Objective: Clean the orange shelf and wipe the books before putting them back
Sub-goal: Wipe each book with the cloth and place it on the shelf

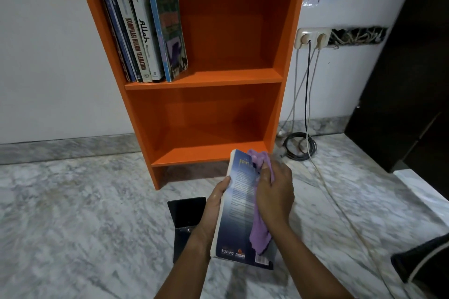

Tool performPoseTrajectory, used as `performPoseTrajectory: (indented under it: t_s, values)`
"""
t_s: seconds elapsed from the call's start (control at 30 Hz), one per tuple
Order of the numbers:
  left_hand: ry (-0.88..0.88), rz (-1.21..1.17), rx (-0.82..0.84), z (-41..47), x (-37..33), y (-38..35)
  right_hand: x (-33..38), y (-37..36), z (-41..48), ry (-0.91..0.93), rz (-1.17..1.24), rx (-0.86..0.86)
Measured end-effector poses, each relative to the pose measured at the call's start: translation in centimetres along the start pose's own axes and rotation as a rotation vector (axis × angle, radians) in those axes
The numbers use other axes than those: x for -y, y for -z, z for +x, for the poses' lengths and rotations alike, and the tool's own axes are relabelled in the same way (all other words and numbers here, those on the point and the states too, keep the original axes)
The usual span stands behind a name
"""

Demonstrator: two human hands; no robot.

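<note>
White wall [48, 56], grey marble floor [73, 226], double socket [313, 37] with trailing cables [306, 85], dark cabinet [401, 80]

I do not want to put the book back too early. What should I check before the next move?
1. Left hand grips the book: ok.
2. Right hand holds the purple cloth against the cover: ok.
3. Book's hidden side wiped: cannot tell.
4. Room beside the leaning books on the orange shelf: ok.
5. Shelf boards free of dust: cannot tell.

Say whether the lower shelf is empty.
Empty: the lower shelf shows bare orange board; the books stand a level above.
</note>
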State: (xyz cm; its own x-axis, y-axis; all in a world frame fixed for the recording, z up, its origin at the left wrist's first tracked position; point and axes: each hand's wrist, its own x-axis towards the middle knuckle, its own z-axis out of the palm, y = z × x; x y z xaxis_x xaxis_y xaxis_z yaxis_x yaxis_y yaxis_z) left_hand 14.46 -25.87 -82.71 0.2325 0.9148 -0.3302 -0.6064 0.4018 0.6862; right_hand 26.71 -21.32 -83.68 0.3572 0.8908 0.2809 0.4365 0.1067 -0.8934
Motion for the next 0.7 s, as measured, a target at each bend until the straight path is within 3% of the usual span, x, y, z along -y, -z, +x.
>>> performPoseTrajectory:
  t_s: [0.17, 0.23, 0.3, 0.43, 0.5, 0.63, 0.7]
  values:
    - [-0.085, -0.082, -0.111, 0.5, -0.4, -0.3, 0.6, -1.6, -2.9, 0.434, 0.033, 0.237]
    - [-0.157, -0.154, -0.141, 0.4, -1.0, 0.2, 0.5, -2.3, -5.5, 0.493, 0.031, 0.325]
    - [-0.24, -0.064, -0.277, 0.3, -1.3, 1.4, -0.6, -2.5, -7.4, 0.498, 0.031, 0.361]
    - [-0.344, -0.106, -0.329, -0.5, -2.7, 1.7, -3.7, -1.8, -7.4, 0.56, 0.022, 0.371]
    - [-0.369, -0.126, -0.319, -0.8, -3.0, 1.3, -4.4, -1.4, -6.8, 0.434, 0.085, 0.305]
    - [-0.348, -0.216, -0.207, -0.4, -2.7, 1.3, -1.8, -0.8, -5.0, -0.18, 0.313, 0.188]
    - [-0.352, -0.237, -0.182, -0.1, -3.0, 1.2, -1.2, -0.4, -3.0, -0.46, 0.488, 0.315]
